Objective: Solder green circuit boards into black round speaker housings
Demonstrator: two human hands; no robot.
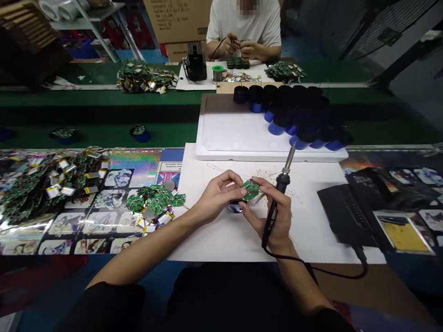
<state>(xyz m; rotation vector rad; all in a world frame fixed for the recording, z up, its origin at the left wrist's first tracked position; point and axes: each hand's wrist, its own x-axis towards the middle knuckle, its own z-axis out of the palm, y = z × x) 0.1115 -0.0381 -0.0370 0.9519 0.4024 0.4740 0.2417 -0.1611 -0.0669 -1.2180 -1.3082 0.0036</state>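
Observation:
Between the fingertips of my two hands is a small green circuit board (250, 190). My left hand (223, 193) pinches its left side with thumb and fingers. My right hand (273, 210) touches the board's right edge with its fingertips while also carrying a soldering iron (283, 180), tip pointing up and away. Just below the board a dark, shiny round piece (235, 207) shows; whether it is joined to the board I cannot tell. White paper (207, 235) lies under both hands. To the left sits a small heap of circuit boards (152, 203) with silver battery cells.
A white foam tray (231, 129) holds several blue-and-black cups (277, 127). At right stands a black soldering station (348, 214), its cable running to the iron. A larger pile of boards (58, 180) lies far left. Opposite, a person (244, 32) works beside a solder spool (218, 73).

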